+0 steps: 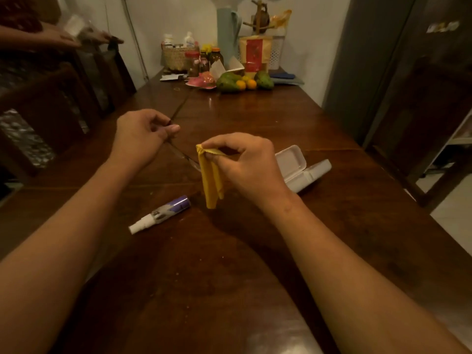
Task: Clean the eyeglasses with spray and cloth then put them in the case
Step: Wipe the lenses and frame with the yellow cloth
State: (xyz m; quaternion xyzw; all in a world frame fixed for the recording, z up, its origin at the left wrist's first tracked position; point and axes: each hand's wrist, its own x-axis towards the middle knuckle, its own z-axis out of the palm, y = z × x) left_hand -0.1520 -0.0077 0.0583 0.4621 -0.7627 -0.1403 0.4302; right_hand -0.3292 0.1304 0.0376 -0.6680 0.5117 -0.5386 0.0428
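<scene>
My left hand [143, 136] pinches the thin-framed eyeglasses [182, 155] above the wooden table [255, 251]; the frame runs down toward the right and is hard to make out. My right hand [245, 162] pinches a yellow cloth [210, 180] that hangs down, its top bunched around the near end of the glasses. A small spray bottle [161, 214] with a purple label and white nozzle lies on the table below the hands. The white glasses case [298, 164] lies open behind my right hand, partly hidden by it.
At the far end of the table stand a woven basket [176, 56] of bottles, jars, a paper bag, a tall pale jug [228, 34] and fruit [242, 81]. Dark chairs [51, 111] line the left side. Another person's hands [76, 37] show at upper left.
</scene>
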